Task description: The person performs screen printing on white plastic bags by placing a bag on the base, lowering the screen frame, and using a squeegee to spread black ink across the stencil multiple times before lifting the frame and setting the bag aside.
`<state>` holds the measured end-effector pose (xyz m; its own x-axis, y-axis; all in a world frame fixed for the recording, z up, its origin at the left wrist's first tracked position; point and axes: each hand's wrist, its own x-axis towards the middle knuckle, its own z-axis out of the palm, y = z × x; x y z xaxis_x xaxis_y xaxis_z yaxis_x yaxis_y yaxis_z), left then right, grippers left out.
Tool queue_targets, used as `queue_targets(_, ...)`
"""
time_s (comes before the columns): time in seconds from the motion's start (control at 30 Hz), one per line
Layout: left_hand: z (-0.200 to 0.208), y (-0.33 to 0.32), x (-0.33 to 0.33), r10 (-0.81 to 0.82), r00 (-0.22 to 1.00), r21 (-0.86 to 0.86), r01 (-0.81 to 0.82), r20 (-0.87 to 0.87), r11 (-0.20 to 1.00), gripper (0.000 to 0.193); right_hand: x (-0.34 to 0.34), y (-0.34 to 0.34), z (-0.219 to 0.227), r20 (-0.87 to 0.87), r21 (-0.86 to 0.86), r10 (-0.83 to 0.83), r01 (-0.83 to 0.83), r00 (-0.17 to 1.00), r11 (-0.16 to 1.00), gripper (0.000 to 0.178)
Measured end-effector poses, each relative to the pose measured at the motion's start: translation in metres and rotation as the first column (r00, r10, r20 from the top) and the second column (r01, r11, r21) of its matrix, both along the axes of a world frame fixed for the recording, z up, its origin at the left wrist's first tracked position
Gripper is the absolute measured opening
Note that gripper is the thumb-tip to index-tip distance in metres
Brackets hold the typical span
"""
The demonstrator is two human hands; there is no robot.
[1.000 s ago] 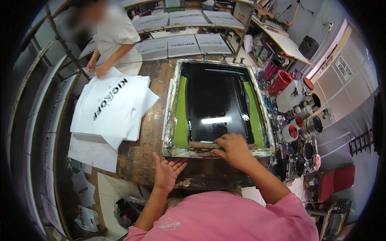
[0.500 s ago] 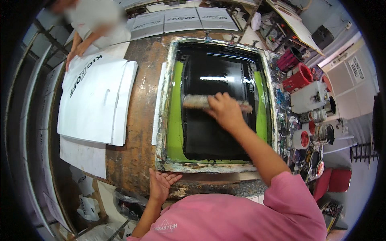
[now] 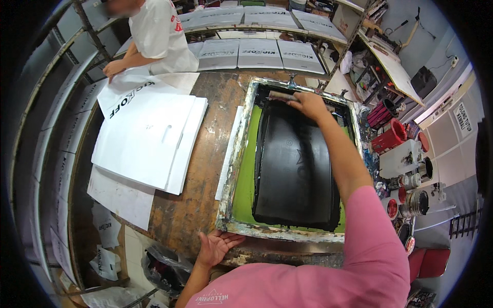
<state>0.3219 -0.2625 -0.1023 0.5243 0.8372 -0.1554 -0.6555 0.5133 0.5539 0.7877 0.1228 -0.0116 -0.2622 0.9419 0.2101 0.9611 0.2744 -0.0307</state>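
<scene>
Since the earlier frame, our right hand (image 3: 310,105) has moved the squeegee (image 3: 282,96) from the middle of the printing frame (image 3: 287,233) to its far end. We grasp the squeegee from above, with its left end projecting past the fingers; its right end appears to be hidden by the hand, so we cannot tell its exact extent. Our right forearm crosses over the right side of the printing frame. Black ink (image 3: 292,174) covers most of the screen, with a green strip (image 3: 245,192) exposed along the left side. Our left hand (image 3: 218,248) is released, palm up, its fingertips at the near-left corner of the printing frame; we cannot tell whether they carry any load. The printing frame lies on the wooden table (image 3: 205,159), and the edge of a white sheet (image 3: 229,154) shows just beside its left rail. Farther left, we note a stack of white sheets (image 3: 138,149), where a co-worker's hand (image 3: 114,68) is at the far-left corner. A red bucket (image 3: 389,136) stands to the right.
</scene>
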Motion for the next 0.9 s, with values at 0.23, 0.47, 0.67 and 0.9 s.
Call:
queue_targets(0.23, -0.005, 0.003, -0.001, -0.010, 1.000, 0.031, 0.010, 0.021, 0.999, 0.109, -0.052, -0.105, -0.010, -0.030, 0.054, -0.025, 0.027, 0.999, 0.998, 0.047)
queue_targets(0.47, 0.001, 0.009, 0.004, 0.018, 0.999, 0.018, -0.017, -0.050, 1.000, 0.112, -0.124, -0.326, 0.031, -0.102, -0.122, -0.019, 0.006, 0.995, 0.992, 0.046)
queue_targets(0.67, 0.046, 0.014, 0.011, 0.019, 0.995, 0.051, -0.025, 0.098, 0.998, 0.113, -0.141, -0.401, 0.099, -0.128, -0.057, 0.006, -0.013, 0.992, 0.998, 0.039)
queue_targets(0.9, 0.147, 0.057, 0.037, -0.011, 0.984, 0.418, -0.065, 0.177, 0.906, 0.111, -0.141, -0.353, 0.198, -0.102, 0.480, -0.071, 0.112, 0.992, 0.870, 0.033)
